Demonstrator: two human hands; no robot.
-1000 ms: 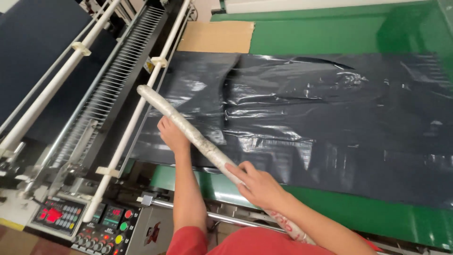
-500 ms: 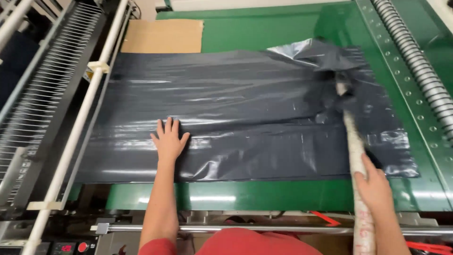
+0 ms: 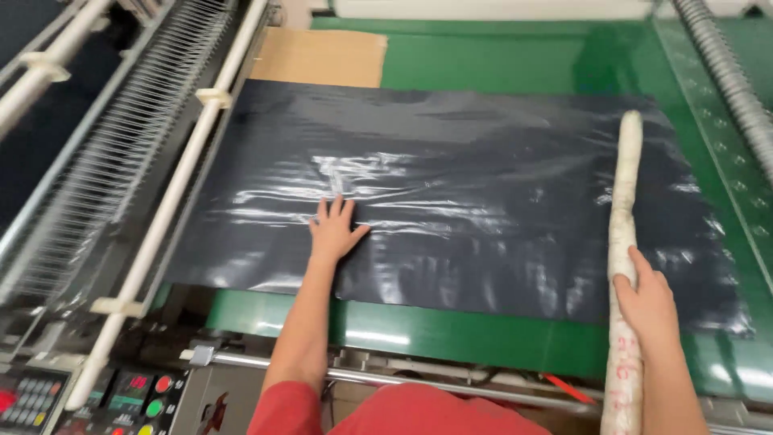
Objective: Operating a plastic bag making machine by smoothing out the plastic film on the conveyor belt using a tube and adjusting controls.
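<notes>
A wide sheet of glossy black plastic film (image 3: 483,201) lies flat on a green table (image 3: 515,64). My left hand (image 3: 334,229) presses palm down on the film near its front left part, fingers spread. My right hand (image 3: 644,302) grips a long pale rod (image 3: 624,225) wrapped in clear film. The rod lies lengthwise across the right side of the black film, pointing away from me, with its near end passing under my hand toward my body.
A white rail frame with a row of thin wires (image 3: 153,145) runs along the left. A control panel with coloured buttons (image 3: 137,399) sits at the lower left. A cardboard piece (image 3: 322,56) lies at the back. A ribbed roller (image 3: 729,76) runs along the right edge.
The rod went from lifting a folded corner of the film to lying flat along its right side. The film now lies spread out. My left hand stays pressed on it.
</notes>
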